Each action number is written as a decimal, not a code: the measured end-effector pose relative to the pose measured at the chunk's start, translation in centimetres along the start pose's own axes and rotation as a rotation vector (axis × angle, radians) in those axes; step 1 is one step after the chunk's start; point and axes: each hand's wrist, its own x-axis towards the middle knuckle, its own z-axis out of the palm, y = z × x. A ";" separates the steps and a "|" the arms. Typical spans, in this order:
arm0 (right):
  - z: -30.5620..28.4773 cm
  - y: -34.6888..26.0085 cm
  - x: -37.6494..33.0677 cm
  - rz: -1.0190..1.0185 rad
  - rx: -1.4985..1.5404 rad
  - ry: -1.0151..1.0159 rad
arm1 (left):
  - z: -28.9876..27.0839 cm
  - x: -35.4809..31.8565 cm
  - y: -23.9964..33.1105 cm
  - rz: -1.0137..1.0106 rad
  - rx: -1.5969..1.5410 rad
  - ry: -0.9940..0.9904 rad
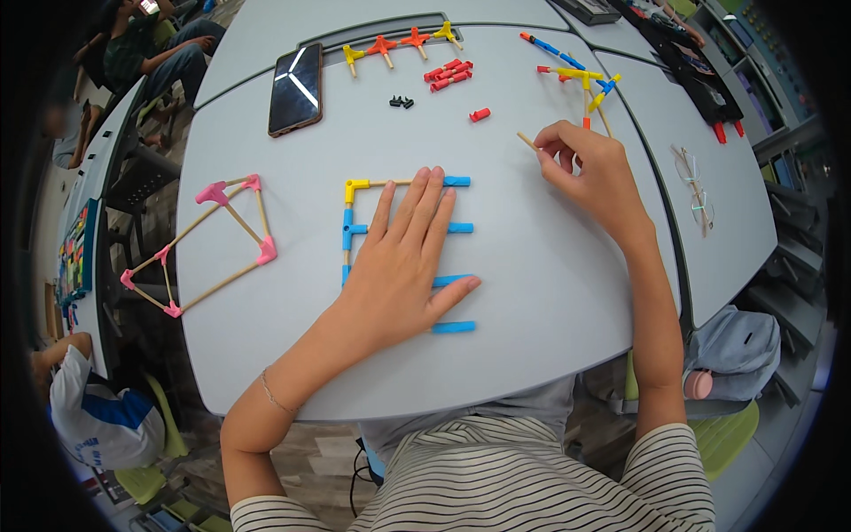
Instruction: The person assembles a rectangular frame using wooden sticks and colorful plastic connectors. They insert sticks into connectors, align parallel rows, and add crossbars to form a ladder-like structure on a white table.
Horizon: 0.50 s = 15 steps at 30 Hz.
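My left hand (399,270) lies flat, fingers stretched, over a comb-shaped frame of wooden sticks. A yellow corner connector (355,187) sits at its far left, and blue tube connectors (460,228) end its arms on the right. My palm hides the middle of the frame. To the right, above the table, my right hand (592,173) pinches a short wooden stick (526,139) between thumb and fingers. Beyond that hand stands a stick model with yellow connectors (581,74), red and blue parts on it; my hand partly covers its lower end.
A pink-jointed stick frame (263,252) lies left on the table (532,355). Farther back are a phone (296,89), small black pieces (402,103), red connectors (448,74) and a row of yellow and orange joints (384,46). Glasses (693,190) rest on the right-hand table.
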 end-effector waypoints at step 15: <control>3.3 -1.9 -1.0 -0.238 0.086 -0.065 | -0.4 0.5 -1.2 0.002 -0.085 0.280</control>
